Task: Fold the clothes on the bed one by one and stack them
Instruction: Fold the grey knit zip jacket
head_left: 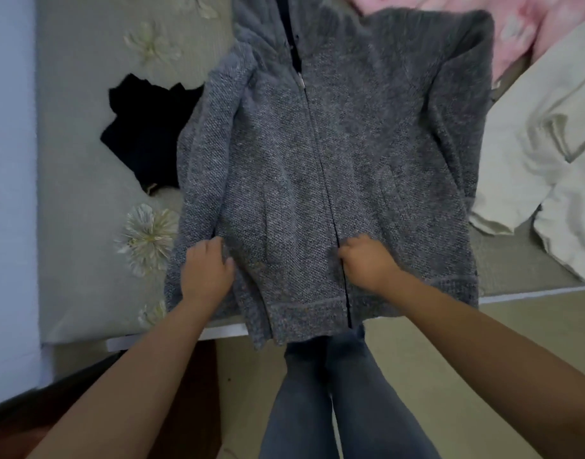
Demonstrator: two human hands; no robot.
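From your head camera, you are looking down on a grey knitted zip hoodie (pixel 334 160) spread front-up across the bed (pixel 79 193), its hood pointing away from you and its hem hanging just over the near edge of the mattress. Your left hand (pixel 206 271) rests on the hoodie's left side near the hem, fingers curled into the knit where the sleeve lies against the body, gripping a fold of fabric. Your right hand (pixel 364 261) sits at the zip line low on the front, fingers bent and bunched onto the cloth there, pinching it beside the zip. The zip (pixel 312 127) runs closed up the middle to a pull near the collar. To the left of the hoodie, partly under its sleeve, lies a black garment (pixel 145 134) on the floral bedcover. To the right lies a cream garment (pixel 549 154), crumpled, and beyond it at the far corner a pink garment (pixel 483 24). Below the hem you see your own legs in blue jeans (pixel 337 399) standing at the bed's edge.
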